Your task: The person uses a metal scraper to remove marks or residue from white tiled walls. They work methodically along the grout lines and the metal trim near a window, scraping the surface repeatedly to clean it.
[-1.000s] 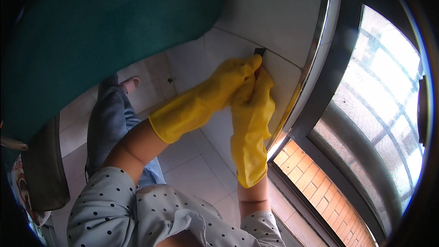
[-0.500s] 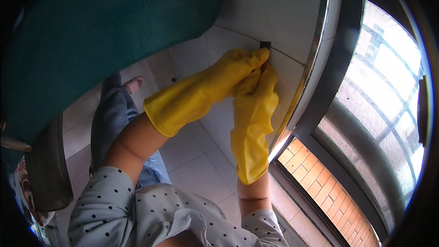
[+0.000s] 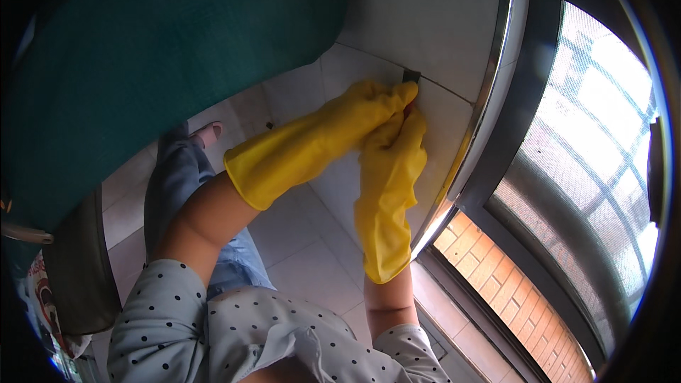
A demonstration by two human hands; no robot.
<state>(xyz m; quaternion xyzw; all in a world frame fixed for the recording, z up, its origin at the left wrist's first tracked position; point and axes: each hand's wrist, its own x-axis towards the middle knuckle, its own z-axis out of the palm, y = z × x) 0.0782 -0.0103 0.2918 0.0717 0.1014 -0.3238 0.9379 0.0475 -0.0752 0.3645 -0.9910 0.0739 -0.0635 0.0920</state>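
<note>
On white floor tile seam (image 3: pixel 369 57), beside metal door track (image 3: pixel 489 99): small dark tool (image 3: pixel 411 76), tip pressed to grout line. Left hand (image 3: pixel 376 103) and right hand (image 3: pixel 406 131), both in yellow rubber gloves, fingers curled tight around tool together. Teal seat (image 3: pixel 163 50) overhead; brick ledge (image 3: pixel 511 269) outside window.

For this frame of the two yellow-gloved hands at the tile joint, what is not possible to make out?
Head view only:
- Small dark tool at the white floor tile joint: only its tip shows; the left yellow rubber glove and right yellow rubber glove cover the rest, so its kind is unclear.
- Grip: fingers overlap, so which hand holds the tool is unclear.
- Large teal object: cut off by the frame rim.
</note>
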